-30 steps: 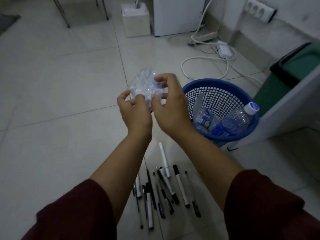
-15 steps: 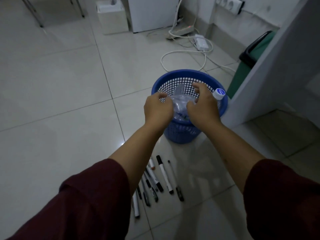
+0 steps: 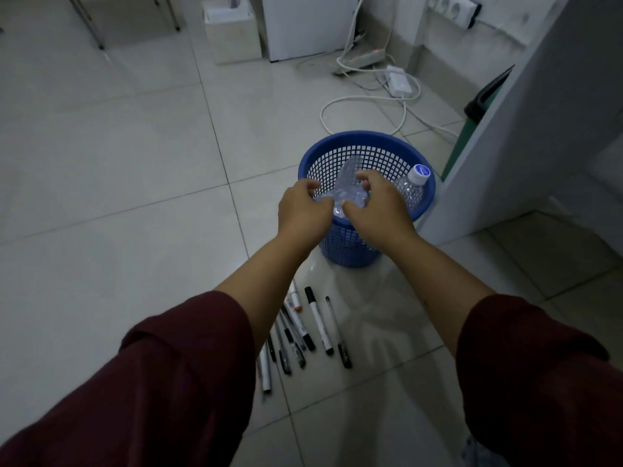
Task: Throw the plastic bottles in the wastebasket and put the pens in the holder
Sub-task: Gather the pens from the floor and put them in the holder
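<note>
- Floor: pale square tiles, dim light. Metal furniture legs at the far left.
- White box stands on the floor beyond, beside a white cabinet.
- Left hand: fingers curled on the near-left side of a crushed clear bottle, over the wastebasket's left rim. Dark red sleeve pushed up the forearm.
- Pens: a loose cluster of pens and markers on the floor just in front of the wastebasket, partly under the left forearm. Any print on them is too small to read.
- Right hand: fingers bent over the crushed bottle's right side; both hands hold it above the basket opening.
- Wastebasket: blue lattice plastic, upright on the floor.
- Second bottle leans inside at the right rim; its white cap carries a blue round mark, unreadable.
- White cable and adapter lie behind; wall sockets are at upper right.
</note>
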